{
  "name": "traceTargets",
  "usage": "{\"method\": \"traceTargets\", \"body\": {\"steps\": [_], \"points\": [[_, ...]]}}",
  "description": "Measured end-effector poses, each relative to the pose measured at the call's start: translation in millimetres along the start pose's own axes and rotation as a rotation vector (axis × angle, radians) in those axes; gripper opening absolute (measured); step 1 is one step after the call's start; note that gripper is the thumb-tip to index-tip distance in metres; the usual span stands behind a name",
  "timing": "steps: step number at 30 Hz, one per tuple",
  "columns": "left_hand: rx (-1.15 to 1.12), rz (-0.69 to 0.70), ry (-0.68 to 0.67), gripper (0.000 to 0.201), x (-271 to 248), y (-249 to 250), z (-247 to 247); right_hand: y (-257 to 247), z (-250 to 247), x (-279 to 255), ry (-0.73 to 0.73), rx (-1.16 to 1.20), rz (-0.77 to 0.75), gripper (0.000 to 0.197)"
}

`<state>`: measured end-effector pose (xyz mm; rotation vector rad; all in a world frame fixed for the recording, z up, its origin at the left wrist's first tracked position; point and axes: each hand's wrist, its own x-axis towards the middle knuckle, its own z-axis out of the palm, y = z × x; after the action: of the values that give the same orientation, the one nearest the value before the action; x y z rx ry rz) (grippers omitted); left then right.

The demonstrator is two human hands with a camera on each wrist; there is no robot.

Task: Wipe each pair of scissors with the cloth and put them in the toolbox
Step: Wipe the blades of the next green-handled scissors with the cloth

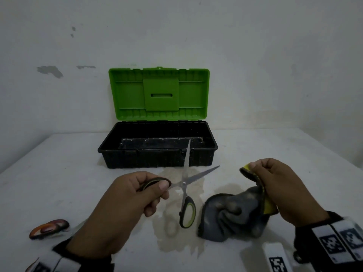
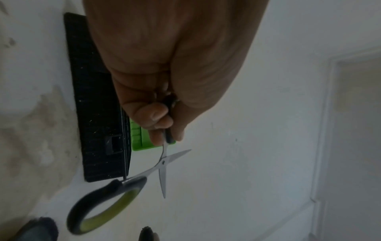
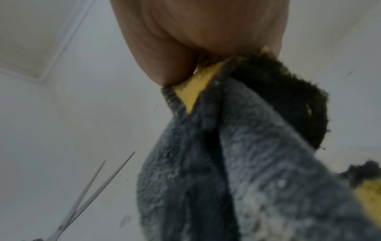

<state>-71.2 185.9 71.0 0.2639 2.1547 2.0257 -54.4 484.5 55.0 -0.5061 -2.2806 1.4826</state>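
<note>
My left hand (image 1: pixel 157 190) grips one black-and-green handle of a pair of scissors (image 1: pixel 185 185), held above the table with the blades spread wide; the other handle (image 2: pixel 107 207) hangs free. My right hand (image 1: pixel 261 169) pinches the edge of a grey cloth with a yellow underside (image 1: pixel 233 213), which hangs down and bunches on the table, just right of the scissors. In the right wrist view the cloth (image 3: pixel 226 163) fills the frame and the blades (image 3: pixel 92 184) show at lower left. The toolbox (image 1: pixel 157 156), black with a green lid (image 1: pixel 159 93) open, stands behind.
A second pair of scissors with orange-brown handles (image 1: pixel 49 228) lies at the table's near-left edge, partly behind my left forearm. A pale stain (image 1: pixel 176 228) marks the white table under the held scissors. A white wall rises right behind the toolbox.
</note>
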Motion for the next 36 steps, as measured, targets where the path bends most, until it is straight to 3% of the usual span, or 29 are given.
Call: {"method": "traceTargets", "body": {"steps": [3,6,10,16,24,28,36], "points": [[-0.109,-0.059,0.022,0.018,0.2,-3.6,7.1,-9.6,-6.4,7.7,-0.036,0.018,0.014,0.016],[-0.183,-0.077,0.082,0.021,-0.3,-7.7,17.3,-21.1,-6.1,7.6,-0.067,-0.023,-0.133,0.007],[-0.288,-0.103,0.159,0.029,0.8,-13.0,33.1,-30.3,4.2,-2.8,-0.141,-0.017,-0.311,0.017],[-0.355,-0.166,0.206,0.038,1.6,-15.7,48.0,-33.4,22.1,-32.7,-0.236,0.101,-0.442,0.012],[-0.418,-0.159,0.196,0.046,1.7,-7.6,56.3,-32.2,35.3,-51.5,-0.326,-0.113,-0.512,0.02],[-0.384,-0.077,0.258,0.04,1.0,-8.1,59.8,-32.9,45.3,-57.0,-0.31,-0.147,-0.522,0.015],[-0.203,0.124,0.33,0.033,3.5,-9.6,63.2,-34.7,63.3,-65.6,-0.144,-0.081,-0.518,0.017]]}}
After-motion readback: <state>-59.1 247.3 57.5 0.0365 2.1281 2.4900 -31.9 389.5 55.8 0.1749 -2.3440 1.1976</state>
